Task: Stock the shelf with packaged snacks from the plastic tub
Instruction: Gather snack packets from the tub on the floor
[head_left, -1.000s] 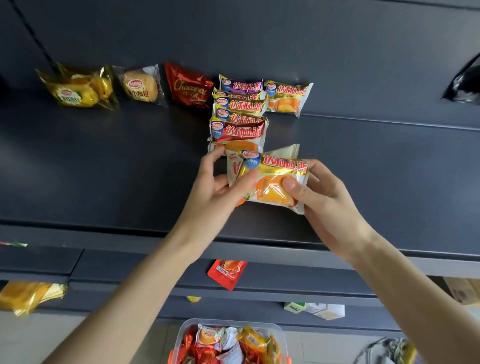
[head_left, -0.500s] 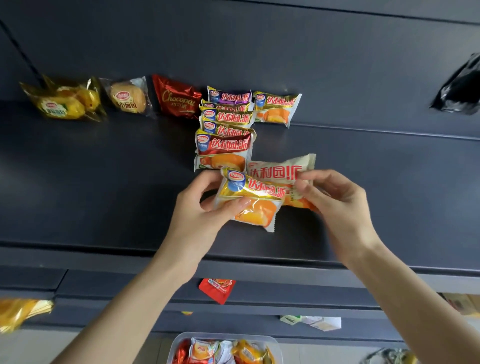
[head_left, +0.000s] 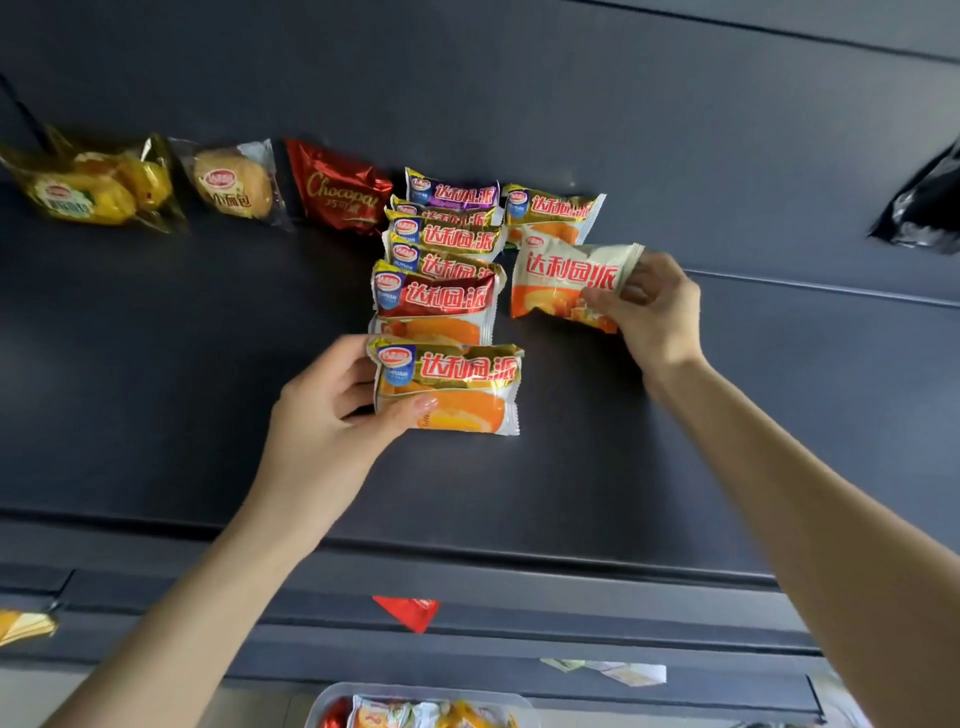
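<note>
Stocking a dark shelf (head_left: 156, 374), a person is placing two cake packets at once. The left hand (head_left: 327, 415) is gripping a gold-and-orange packet (head_left: 457, 395) by its left end, with the thumb across the front and the fingers (head_left: 345, 351) curled behind. It is being held at the near end of an overlapping row of packets (head_left: 441, 260) that runs toward the far wall. The right hand (head_left: 654, 312) is pinching a white packet (head_left: 566, 280) by its right edge, just right of that row. Whether either packet is resting on the shelf cannot be told. Both look light and puffy. Their film is glossy and probably slippery, and the cake inside is probably soft enough to crush. A light hold on the crimped end seams looks safest. More packets are waiting in the plastic tub (head_left: 332, 699) below, at the near edge.
</note>
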